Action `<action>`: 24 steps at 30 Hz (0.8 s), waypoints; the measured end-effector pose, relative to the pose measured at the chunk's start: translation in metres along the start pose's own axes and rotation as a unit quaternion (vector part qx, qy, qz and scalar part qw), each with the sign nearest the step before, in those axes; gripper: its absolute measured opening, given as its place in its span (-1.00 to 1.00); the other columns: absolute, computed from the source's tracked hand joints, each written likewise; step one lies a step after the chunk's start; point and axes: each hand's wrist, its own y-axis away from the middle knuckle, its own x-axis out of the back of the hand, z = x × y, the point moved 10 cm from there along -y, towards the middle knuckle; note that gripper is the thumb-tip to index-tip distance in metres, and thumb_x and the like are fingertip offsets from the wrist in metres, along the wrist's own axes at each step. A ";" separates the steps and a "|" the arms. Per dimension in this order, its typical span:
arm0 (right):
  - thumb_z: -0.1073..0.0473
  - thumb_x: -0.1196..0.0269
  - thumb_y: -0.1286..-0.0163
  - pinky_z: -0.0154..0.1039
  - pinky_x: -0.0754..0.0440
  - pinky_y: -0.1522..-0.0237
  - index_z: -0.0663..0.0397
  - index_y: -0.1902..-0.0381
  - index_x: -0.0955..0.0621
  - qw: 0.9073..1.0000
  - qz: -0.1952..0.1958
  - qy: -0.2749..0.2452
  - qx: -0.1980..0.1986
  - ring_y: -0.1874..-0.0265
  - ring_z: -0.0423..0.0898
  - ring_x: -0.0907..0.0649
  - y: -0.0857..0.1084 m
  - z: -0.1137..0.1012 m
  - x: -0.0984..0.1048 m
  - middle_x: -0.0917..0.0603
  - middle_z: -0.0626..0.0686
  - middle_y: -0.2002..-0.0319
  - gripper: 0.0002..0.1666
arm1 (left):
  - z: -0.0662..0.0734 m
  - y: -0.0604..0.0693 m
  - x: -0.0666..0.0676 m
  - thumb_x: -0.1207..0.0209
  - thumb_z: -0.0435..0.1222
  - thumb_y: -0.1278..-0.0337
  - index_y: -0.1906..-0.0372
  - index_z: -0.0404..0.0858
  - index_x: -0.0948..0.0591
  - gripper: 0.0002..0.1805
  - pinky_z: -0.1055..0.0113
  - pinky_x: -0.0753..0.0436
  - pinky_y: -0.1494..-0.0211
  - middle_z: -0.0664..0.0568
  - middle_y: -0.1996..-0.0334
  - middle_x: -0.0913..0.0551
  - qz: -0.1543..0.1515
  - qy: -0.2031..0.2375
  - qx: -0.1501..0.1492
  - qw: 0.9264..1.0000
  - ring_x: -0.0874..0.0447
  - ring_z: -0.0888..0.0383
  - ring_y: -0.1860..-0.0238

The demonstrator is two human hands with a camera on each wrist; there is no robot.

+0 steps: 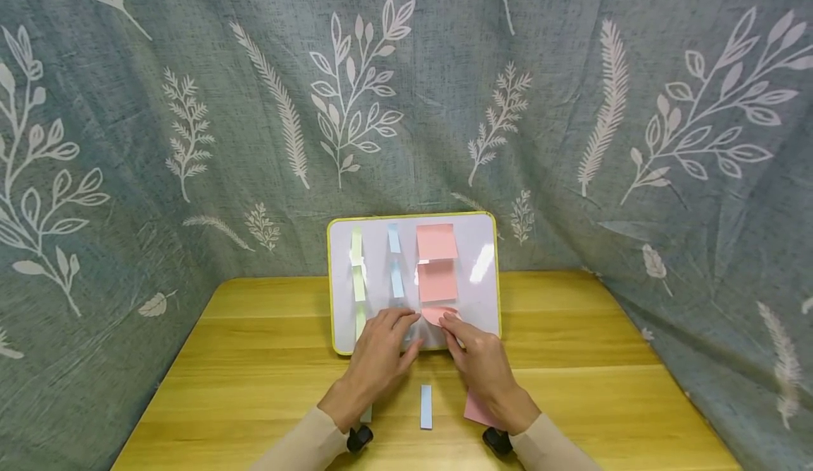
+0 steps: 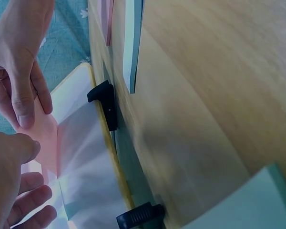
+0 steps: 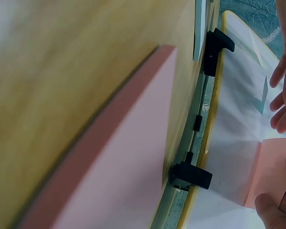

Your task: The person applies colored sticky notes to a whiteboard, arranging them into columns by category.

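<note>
A whiteboard (image 1: 470, 316) with a yellow rim leans upright at the table's back. Near its lower edge my right hand (image 1: 484, 361) pinches a pink sticky note (image 1: 437, 313) between thumb and fingers; in the right wrist view the note (image 3: 271, 167) bends away from the board along one edge. My left hand (image 1: 380, 344) hovers by the note's left side with loosely bent fingers (image 3: 282, 117), holding nothing. Whether a left fingertip touches the note, I cannot tell. Above it, two pink notes (image 1: 437, 280) are stuck in a column.
Columns of narrow green notes (image 1: 359, 284) and blue notes (image 1: 396, 278) are on the board's left and middle. A blue pad (image 1: 426, 407) and a pink pad (image 1: 478, 412) lie on the wooden table (image 1: 254, 379). Black clips (image 3: 193, 175) brace the board's bottom. A leaf-patterned curtain (image 1: 406, 104) hangs behind.
</note>
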 end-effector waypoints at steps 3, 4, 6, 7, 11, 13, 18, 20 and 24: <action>0.49 -0.67 -0.30 -0.07 -0.95 0.09 0.31 -0.06 -0.92 1.000 -0.004 0.000 -0.002 0.02 0.16 -0.99 0.000 0.001 -0.002 -0.97 0.25 -0.01 -0.64 | -0.001 0.000 -0.002 -0.56 -0.10 -0.53 -0.41 -0.15 -0.79 -0.51 -0.01 -0.81 -0.34 0.00 -0.34 -0.83 -0.008 0.001 0.001 1.000 -0.80 -0.05 -0.35; 0.48 -0.67 -0.31 -0.07 -0.95 0.09 0.31 -0.06 -0.92 1.000 -0.006 0.001 -0.002 0.02 0.16 -0.99 0.000 0.001 -0.002 -0.97 0.25 -0.02 -0.64 | -0.001 0.000 -0.002 -0.56 -0.10 -0.53 -0.41 -0.15 -0.79 -0.51 -0.01 -0.81 -0.34 0.00 -0.34 -0.83 -0.009 0.001 0.001 1.000 -0.80 -0.05 -0.35; 0.47 -0.67 -0.31 -0.07 -0.95 0.09 0.30 -0.07 -0.92 1.000 -0.007 0.003 -0.001 0.03 0.15 -0.99 0.000 0.001 -0.003 -0.97 0.24 -0.02 -0.64 | 0.000 -0.001 -0.001 -0.55 -0.10 -0.54 -0.42 -0.14 -0.78 -0.51 -0.02 -0.81 -0.36 0.01 -0.34 -0.82 -0.011 0.001 0.001 1.000 -0.79 -0.06 -0.36; 0.47 -0.68 -0.31 -0.07 -0.95 0.09 0.30 -0.07 -0.92 1.000 -0.008 0.004 -0.001 0.03 0.15 -0.99 -0.001 0.001 -0.004 -0.98 0.24 -0.01 -0.63 | 0.000 -0.001 -0.001 -0.54 -0.10 -0.55 -0.42 -0.15 -0.78 -0.51 -0.02 -0.81 -0.36 0.01 -0.35 -0.82 -0.011 0.002 0.000 1.000 -0.79 -0.06 -0.36; 0.46 -0.69 -0.30 -0.07 -0.95 0.09 0.29 -0.06 -0.92 1.000 -0.009 0.008 0.001 0.04 0.15 -0.99 -0.001 0.002 -0.004 -0.98 0.23 0.00 -0.63 | 0.001 -0.001 -0.001 -0.54 -0.10 -0.55 -0.42 -0.16 -0.78 -0.51 -0.04 -0.81 -0.37 0.00 -0.34 -0.82 -0.012 0.002 -0.001 1.000 -0.79 -0.07 -0.35; 0.46 -0.69 -0.30 -0.07 -0.95 0.09 0.29 -0.05 -0.93 1.000 -0.011 0.009 0.003 0.04 0.14 -0.99 0.000 0.002 -0.005 -0.98 0.22 0.00 -0.64 | 0.001 -0.001 -0.002 -0.54 -0.10 -0.55 -0.42 -0.17 -0.78 -0.50 -0.05 -0.80 -0.39 0.00 -0.35 -0.82 -0.016 0.002 -0.001 1.000 -0.79 -0.07 -0.36; 0.46 -0.69 -0.30 -0.08 -0.95 0.09 0.29 -0.04 -0.93 1.000 -0.020 0.006 0.007 0.03 0.13 -0.99 0.000 0.001 -0.007 -0.98 0.24 -0.01 -0.66 | 0.001 -0.002 -0.005 -0.56 -0.08 -0.54 -0.48 -0.15 -0.74 -0.43 -0.07 -0.79 -0.46 0.00 -0.41 -0.80 -0.027 -0.005 -0.011 1.000 -0.77 -0.06 -0.41; 0.46 -0.69 -0.30 -0.09 -0.95 0.09 0.30 -0.03 -0.93 1.000 -0.025 0.002 0.008 0.03 0.13 -0.99 0.000 0.001 -0.007 -0.97 0.25 -0.02 -0.66 | 0.003 -0.003 -0.007 -0.56 -0.06 -0.53 -0.52 -0.13 -0.72 -0.40 -0.07 -0.77 -0.50 0.01 -0.45 -0.78 -0.035 -0.016 -0.023 0.999 -0.76 -0.05 -0.45; 0.46 -0.68 -0.31 -0.09 -0.95 0.08 0.30 -0.04 -0.92 0.999 -0.034 -0.005 0.008 0.02 0.12 -0.99 0.001 0.001 -0.009 -0.97 0.25 -0.03 -0.66 | 0.007 -0.003 -0.014 -0.49 0.03 -0.60 -0.58 -0.11 -0.67 -0.36 -0.06 -0.71 -0.61 0.03 -0.55 -0.73 -0.065 -0.049 -0.049 0.995 -0.70 -0.04 -0.55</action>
